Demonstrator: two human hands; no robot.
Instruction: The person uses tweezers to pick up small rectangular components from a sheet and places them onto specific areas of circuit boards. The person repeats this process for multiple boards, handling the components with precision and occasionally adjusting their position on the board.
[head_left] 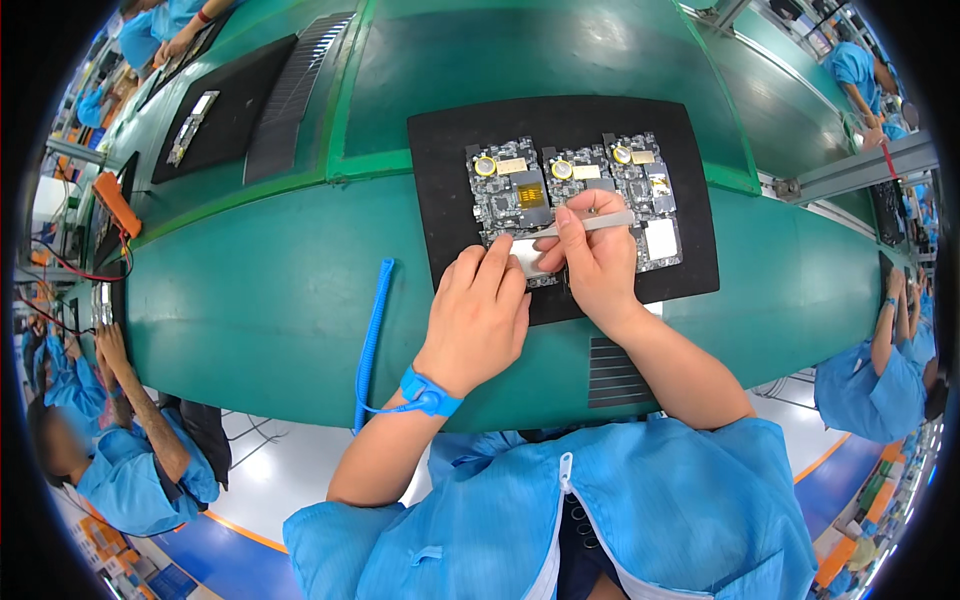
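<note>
Circuit boards [572,198], three of them side by side, are sitting on a black rectangular mat [445,190] in the middle of the green worktop [270,300]. Each board is dark and densely studded, carrying a round yellow-ringed part and a small gold rectangle near its far edge; the right-hand one is showing a plain white square label [661,239] at its near corner.

The right hand [592,262] is pinching a thin silvery tool, tweezers [585,226] by the look of it, between thumb and fingers, the shaft lying flat across the middle board. The left hand [478,315] is resting just beside it, fingertips pressing down on a pale metal plate [527,256] at the near edge of the left board; its grip is closed on nothing, fingers simply bearing down.

A blue wrist strap [430,392] is circling the left wrist, its coiled blue cord [372,335] trailing across the smooth worktop. Further left, a second black mat [235,110] is holding another board. Other people in blue smocks are working along both sides.
</note>
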